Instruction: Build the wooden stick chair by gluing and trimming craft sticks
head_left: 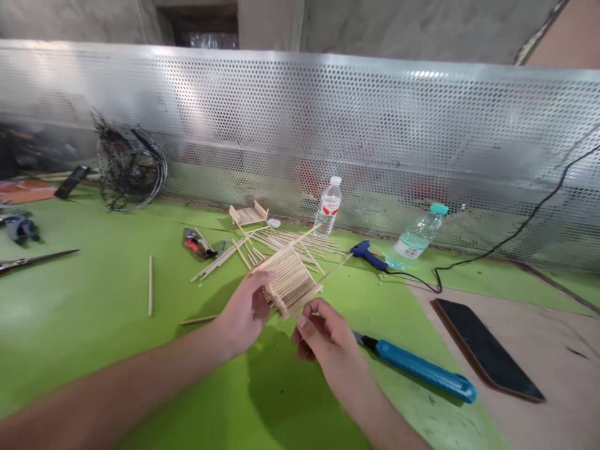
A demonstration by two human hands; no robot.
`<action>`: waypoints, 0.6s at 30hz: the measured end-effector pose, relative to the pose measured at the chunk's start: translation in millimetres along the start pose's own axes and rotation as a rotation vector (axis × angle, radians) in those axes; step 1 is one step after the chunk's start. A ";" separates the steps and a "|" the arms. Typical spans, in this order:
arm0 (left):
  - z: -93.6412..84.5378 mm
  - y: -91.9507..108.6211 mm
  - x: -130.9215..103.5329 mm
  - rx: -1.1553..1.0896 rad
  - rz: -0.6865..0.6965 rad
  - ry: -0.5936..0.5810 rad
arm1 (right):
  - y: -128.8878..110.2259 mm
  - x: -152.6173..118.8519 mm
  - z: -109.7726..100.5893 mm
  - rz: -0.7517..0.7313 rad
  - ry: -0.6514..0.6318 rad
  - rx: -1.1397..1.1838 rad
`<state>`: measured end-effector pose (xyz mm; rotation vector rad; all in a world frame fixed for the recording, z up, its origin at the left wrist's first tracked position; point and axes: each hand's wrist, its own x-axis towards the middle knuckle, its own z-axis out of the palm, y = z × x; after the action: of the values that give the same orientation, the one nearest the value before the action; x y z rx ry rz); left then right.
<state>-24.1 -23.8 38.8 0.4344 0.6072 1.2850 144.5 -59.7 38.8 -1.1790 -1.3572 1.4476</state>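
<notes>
In the head view, my left hand (248, 306) is closed on the left side of a small model made of wooden sticks (291, 276). The sticks lie side by side as a tilted panel with longer sticks along its edges, held above the table. Just below the model's near right corner is my right hand (323, 337), fingers curled and thumb pressed to the index finger. Whether anything is in that pinch is hidden. Behind the model, loose wooden sticks (304, 240) lie in a pile, and a second small stick piece (250, 215) stands behind them.
A blue glue gun (369, 255) with a black cord lies beside a tilted bottle (417, 240). An upright water bottle (329, 206) stands at the back. Nearer are a blue utility knife (422, 369), a phone (487, 347), pliers (197, 244) and scissors (37, 261).
</notes>
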 end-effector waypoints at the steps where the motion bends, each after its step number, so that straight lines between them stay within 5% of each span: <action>1: 1.3 1.0 -0.4 0.025 0.007 0.021 | 1.8 0.1 1.8 0.006 0.003 0.007; 5: 6.3 1.2 -1.4 0.204 0.022 0.059 | 4.8 0.7 3.5 -0.016 0.036 0.092; 13: -1.0 -4.3 6.0 0.488 0.271 -0.133 | 11.0 8.1 -4.6 -0.090 0.133 0.047; 18: -1.8 -14.1 -0.9 0.615 0.210 -0.232 | 16.3 16.0 -13.5 -0.139 0.200 0.084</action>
<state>-14.8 -28.1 28.8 1.1640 0.7689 1.2041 154.5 -42.5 21.2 -1.1204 -1.2051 1.2420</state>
